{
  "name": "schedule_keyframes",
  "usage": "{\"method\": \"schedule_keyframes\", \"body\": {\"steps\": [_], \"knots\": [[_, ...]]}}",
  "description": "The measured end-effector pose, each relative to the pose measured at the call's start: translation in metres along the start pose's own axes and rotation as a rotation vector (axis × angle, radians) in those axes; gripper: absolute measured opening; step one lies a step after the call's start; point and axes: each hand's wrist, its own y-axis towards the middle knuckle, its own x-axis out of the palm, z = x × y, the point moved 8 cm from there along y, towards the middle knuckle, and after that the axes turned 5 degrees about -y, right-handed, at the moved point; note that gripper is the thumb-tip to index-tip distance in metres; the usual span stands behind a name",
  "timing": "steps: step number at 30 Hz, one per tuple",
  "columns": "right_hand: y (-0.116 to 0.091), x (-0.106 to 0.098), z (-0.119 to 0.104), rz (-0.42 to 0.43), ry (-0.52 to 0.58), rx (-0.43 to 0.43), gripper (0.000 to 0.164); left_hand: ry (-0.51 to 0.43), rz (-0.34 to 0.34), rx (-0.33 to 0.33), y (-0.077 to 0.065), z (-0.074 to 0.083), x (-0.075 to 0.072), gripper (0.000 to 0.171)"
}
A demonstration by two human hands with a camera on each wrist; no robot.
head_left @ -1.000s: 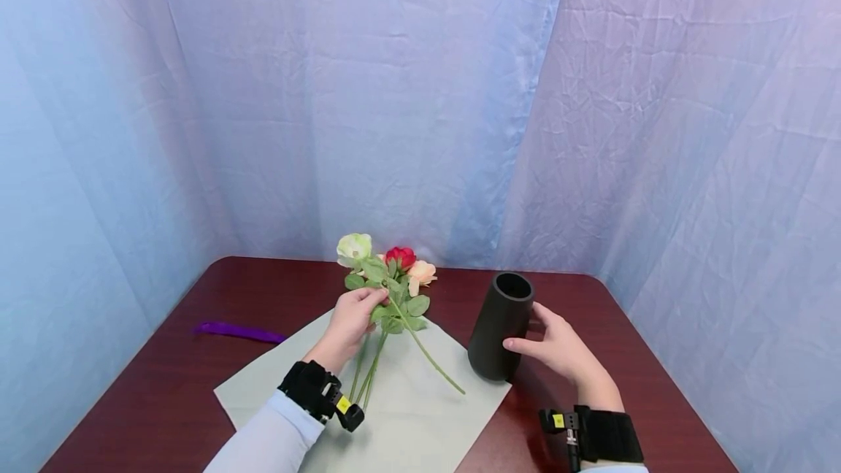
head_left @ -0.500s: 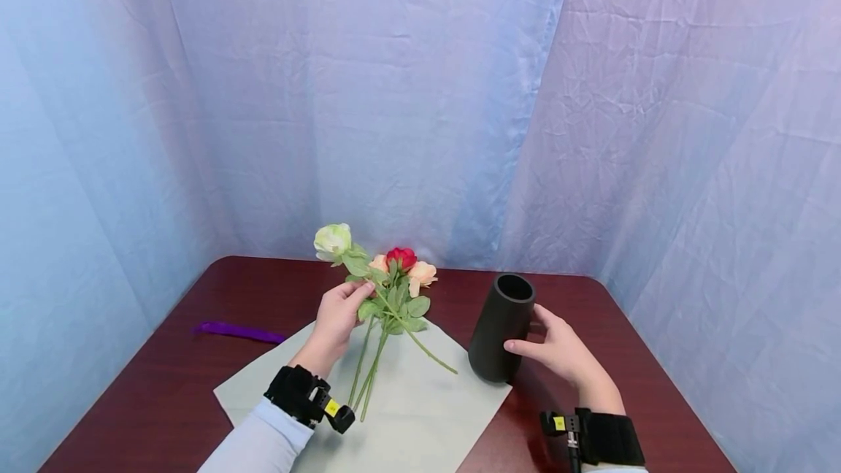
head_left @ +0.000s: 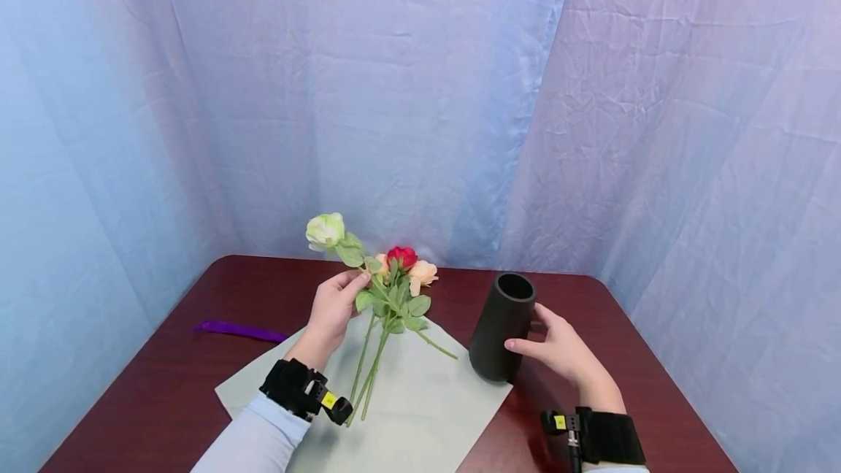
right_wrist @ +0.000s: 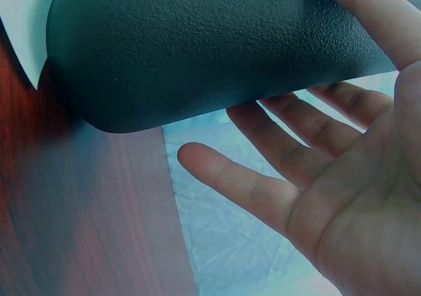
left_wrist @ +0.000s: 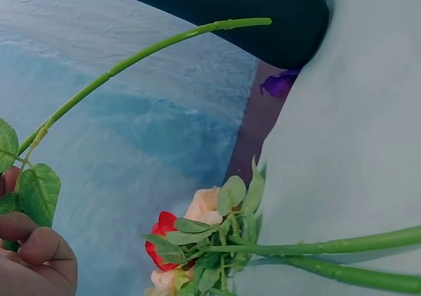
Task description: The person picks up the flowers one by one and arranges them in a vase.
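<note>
My left hand (head_left: 333,304) pinches the stem of a pale green-white rose (head_left: 325,231) just below its leaves. In the left wrist view that rose's bare stem (left_wrist: 112,72) arcs up and right from the fingers. Behind it, a red flower (head_left: 402,258) and peach flowers (head_left: 423,274) lie with their stems (head_left: 371,378) over a pale green sheet (head_left: 427,414). My right hand (head_left: 558,345) holds the side of a black vase (head_left: 501,331), thumb on the near face and fingers reaching behind. The little finger (right_wrist: 230,177) stands away from the vase, which stands upright at the sheet's right edge.
A purple ribbon (head_left: 239,331) lies on the dark red-brown table (head_left: 164,385), left of the sheet. Blue-lilac curtains (head_left: 407,93) hang behind the table and along both sides.
My left hand has moved left and slightly up, drawing the pale rose away from the other flowers, its stem end rising. The right hand and the vase have hardly moved.
</note>
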Motion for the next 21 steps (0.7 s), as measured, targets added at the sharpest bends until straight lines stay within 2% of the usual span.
{"method": "schedule_keyframes", "body": {"steps": [6, 21], "knots": [[0.0, -0.001, 0.0, 0.0, -0.006, 0.0, 0.083, -0.045, -0.004, 0.023, 0.002, 0.009, 0.001, 0.02], [0.001, 0.001, 0.002, -0.005, -0.006, 0.009, 0.084, -0.14, 0.013, 0.047, 0.007, 0.03, 0.01, 0.03]]}}
